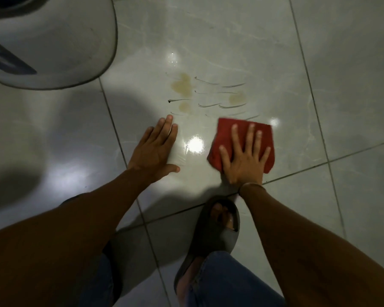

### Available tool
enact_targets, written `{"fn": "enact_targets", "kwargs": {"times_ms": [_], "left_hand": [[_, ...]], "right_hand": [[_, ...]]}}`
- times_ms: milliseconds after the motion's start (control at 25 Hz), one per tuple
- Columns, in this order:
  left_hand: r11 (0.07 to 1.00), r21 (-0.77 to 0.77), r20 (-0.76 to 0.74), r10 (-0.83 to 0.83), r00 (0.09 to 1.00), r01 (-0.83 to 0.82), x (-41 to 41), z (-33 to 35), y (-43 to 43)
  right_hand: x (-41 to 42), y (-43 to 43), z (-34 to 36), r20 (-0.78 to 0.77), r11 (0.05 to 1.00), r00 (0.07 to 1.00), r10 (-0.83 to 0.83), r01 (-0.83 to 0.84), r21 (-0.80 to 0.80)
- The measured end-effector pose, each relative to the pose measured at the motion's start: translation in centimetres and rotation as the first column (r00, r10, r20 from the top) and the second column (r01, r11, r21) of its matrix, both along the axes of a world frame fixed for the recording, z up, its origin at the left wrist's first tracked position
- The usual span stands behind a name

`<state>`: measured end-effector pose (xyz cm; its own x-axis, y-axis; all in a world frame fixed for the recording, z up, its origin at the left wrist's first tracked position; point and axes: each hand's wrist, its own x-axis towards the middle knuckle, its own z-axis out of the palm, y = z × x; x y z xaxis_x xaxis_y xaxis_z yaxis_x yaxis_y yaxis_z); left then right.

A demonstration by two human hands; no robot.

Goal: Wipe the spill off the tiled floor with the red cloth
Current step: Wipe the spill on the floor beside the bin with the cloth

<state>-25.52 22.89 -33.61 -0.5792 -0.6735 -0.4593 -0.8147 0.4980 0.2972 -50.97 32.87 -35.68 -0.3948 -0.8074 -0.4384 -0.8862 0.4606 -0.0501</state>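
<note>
Fingers [251, 134] splayed flat on folded red cloth [231, 131]; glossy tiled floor [231, 52] bears brownish spill [183, 86].

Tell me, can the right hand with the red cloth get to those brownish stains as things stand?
Probably yes. The right hand lies flat on the red cloth, and the brownish stains lie just beyond it on the bare tiled floor. Nothing lies between them; the left hand rests off to the side.

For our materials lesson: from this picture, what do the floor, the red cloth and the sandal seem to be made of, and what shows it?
Floor: likely glazed ceramic or porcelain tile, glossy; it mirrors the lights, has grout lines and faint marble veining.
Red cloth: soft woven or microfibre fabric, matte; it lies limp and creased under the right hand.
Sandal: probably moulded rubber or foam, dull and dark; it is too dim to be sure.
</note>
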Motion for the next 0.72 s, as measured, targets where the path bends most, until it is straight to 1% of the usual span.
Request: {"fn": "enact_targets", "kwargs": {"times_ms": [40, 80, 120, 160, 240, 280, 320, 360, 400, 440, 480, 520, 560, 600, 680, 720], "left_hand": [[1.0, -0.01, -0.001, -0.004, 1.0, 0.004, 0.1, 0.0, 0.0], [1.0, -0.015, -0.004, -0.008, 1.0, 0.008, 0.2, 0.1, 0.1], [1.0, -0.011, -0.003, -0.01, 1.0, 0.01, 0.2, 0.4, 0.1], [1.0, -0.005, 0.005, 0.002, 1.0, -0.002, 0.0, 0.7, 0.0], [0.997, -0.002, 0.026, 0.082, 0.996, -0.082, -0.1, 1.4, -0.4], [0.993, 0.0, 0.032, 0.122, 0.992, -0.122, -0.1, 1.6, -1.0], [0.988, 0.003, 0.038, 0.157, 0.987, -0.157, 0.1, 1.7, -1.6], [0.984, 0.006, 0.04, 0.178, 0.983, -0.179, 0.4, 1.7, -2.4], [0.982, 0.01, 0.038, 0.187, 0.982, -0.188, 0.8, 1.6, -3.1], [0.982, 0.017, 0.035, 0.188, 0.982, -0.189, 1.2, 1.6, -3.5], [0.982, 0.017, 0.028, 0.185, 0.982, -0.186, 1.5, 1.5, -3.8], [0.983, 0.012, 0.016, 0.181, 0.983, -0.181, 1.8, 1.3, -3.9], [0.984, 0.006, 0.005, 0.179, 0.984, -0.179, 1.9, 1.2, -4.0], [0.983, 0.001, 0.0, 0.181, 0.983, -0.181, 1.9, 1.2, -4.1], [0.984, 0.016, 0.016, 0.178, 0.984, -0.179, 1.9, 1.6, -4.4], [0.983, 0.022, 0.023, 0.179, 0.984, -0.18, 1.9, 1.6, -4.6]], "right_hand": [[0.2, -1.8, -0.3, 0.005, 0.992, 0.992, -0.128, 0.128, -0.018], [1.2, -3.5, -0.4, 0.021, 0.979, 0.979, -0.201, 0.201, -0.033], [2.5, -4.8, -0.4, 0.032, 0.981, 0.981, -0.192, 0.193, -0.038], [4.1, -5.2, -0.3, 0.047, 0.993, 0.993, -0.106, 0.108, -0.041], [6.6, -3.4, 0.2, 0.068, 0.987, 0.986, 0.154, -0.151, -0.047], [6.5, -1.6, 0.6, 0.068, 0.977, 0.975, 0.213, -0.21, -0.036], [5.6, -0.3, 0.8, 0.067, 0.983, 0.981, 0.184, -0.183, -0.011], [4.3, -0.3, 0.7, 0.056, 0.997, 0.995, 0.079, -0.079, 0.0], [3.0, -1.6, 0.5, 0.035, 0.998, 0.997, -0.064, 0.064, -0.001], [2.1, -3.9, 0.3, 0.019, 0.978, 0.978, -0.208, 0.208, -0.017], [1.8, -6.9, -0.3, 0.004, 0.951, 0.953, -0.302, 0.302, -0.061], [2.1, -10.0, -0.6, -0.002, 0.942, 0.945, -0.328, 0.326, -0.081], [3.2, -12.1, -0.8, -0.017, 0.958, 0.962, -0.273, 0.27, -0.094], [4.8, -13.1, -0.9, -0.023, 0.982, 0.987, -0.16, 0.157, -0.104], [7.8, -10.3, -0.5, 0.022, 0.992, 0.996, 0.082, -0.08, -0.101], [8.1, -7.5, -0.2, 0.026, 0.986, 0.99, 0.141, -0.138, -0.095]]}}
